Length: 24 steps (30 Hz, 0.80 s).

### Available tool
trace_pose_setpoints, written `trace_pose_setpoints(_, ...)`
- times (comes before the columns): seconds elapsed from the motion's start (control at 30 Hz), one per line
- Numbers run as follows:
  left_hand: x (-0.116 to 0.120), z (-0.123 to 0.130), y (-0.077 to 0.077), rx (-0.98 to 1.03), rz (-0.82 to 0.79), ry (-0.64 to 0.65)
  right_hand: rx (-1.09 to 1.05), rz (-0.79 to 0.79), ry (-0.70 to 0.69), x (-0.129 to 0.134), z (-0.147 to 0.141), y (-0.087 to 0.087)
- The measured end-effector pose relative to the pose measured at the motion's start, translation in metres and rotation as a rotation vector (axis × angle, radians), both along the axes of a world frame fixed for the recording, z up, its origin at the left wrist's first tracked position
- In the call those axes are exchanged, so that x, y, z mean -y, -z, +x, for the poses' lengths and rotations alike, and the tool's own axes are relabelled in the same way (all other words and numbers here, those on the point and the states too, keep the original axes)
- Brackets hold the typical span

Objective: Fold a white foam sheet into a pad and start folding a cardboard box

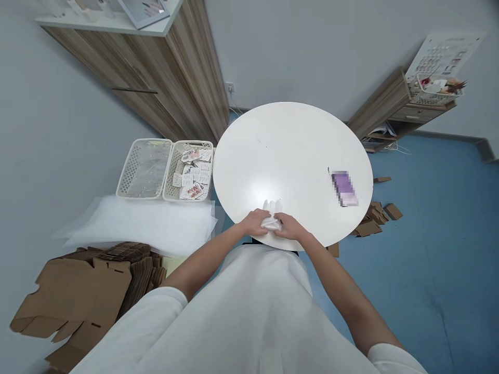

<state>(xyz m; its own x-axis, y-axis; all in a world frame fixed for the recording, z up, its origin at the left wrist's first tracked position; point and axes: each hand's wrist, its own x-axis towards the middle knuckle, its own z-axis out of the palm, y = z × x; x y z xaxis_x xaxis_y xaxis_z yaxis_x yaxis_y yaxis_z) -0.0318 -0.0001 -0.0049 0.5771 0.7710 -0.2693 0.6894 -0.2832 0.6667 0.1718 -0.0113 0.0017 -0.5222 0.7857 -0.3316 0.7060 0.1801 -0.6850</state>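
A small bundle of thin white wrapping sheet (272,222) lies at the near edge of the round white table (288,135). What may be inside the wrapping is hidden. From the left, my left hand (255,222) grips the bundle, its fingers over the top. On the other side my right hand (289,226) holds it with thumb and fingers bent inward. One loose end of the sheet sticks up beyond my fingers, away from my body.
Left of the table stand a basket of printed cards (194,174) and a basket of clear plastic bags (146,171). White sheets (144,223) and flattened cardboard boxes (81,291) are stacked nearer. A blurred purple phone-like object (344,188) lies at the table's right; small boxes (370,221) are on the floor.
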Motion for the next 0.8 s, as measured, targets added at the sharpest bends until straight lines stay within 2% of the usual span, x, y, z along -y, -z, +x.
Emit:
trace_pose_setpoints(0.1, -0.009, 0.004, 0.000, 0.043, -0.086, -0.096, -0.044, -0.100, 0.152, -0.012, 0.000, -0.004)
trace_pose_setpoints(0.27, -0.019, 0.009, 0.006, 0.136, -0.185, -0.424, -0.131, -0.305, 0.476, -0.030, -0.004, 0.002)
trace_pose_setpoints(0.33, -0.018, 0.012, 0.009, 0.158, -0.184, -0.559, -0.131, -0.326, 0.576, -0.032, -0.007, 0.006)
trace_pose_setpoints(0.4, -0.016, 0.015, 0.012, 0.155, -0.185, -0.655, -0.117, -0.281, 0.648, -0.033, -0.011, 0.011)
trace_pose_setpoints(0.53, -0.016, 0.023, 0.016, 0.139, -0.185, -0.765, -0.082, -0.135, 0.719, -0.029, -0.014, 0.017)
trace_pose_setpoints(0.7, -0.011, 0.030, 0.014, 0.113, -0.208, -0.792, -0.057, -0.037, 0.657, -0.017, -0.010, 0.019)
trace_pose_setpoints(0.8, -0.001, 0.037, 0.013, 0.040, -0.138, -0.819, -0.009, -0.041, 0.631, -0.006, -0.007, 0.018)
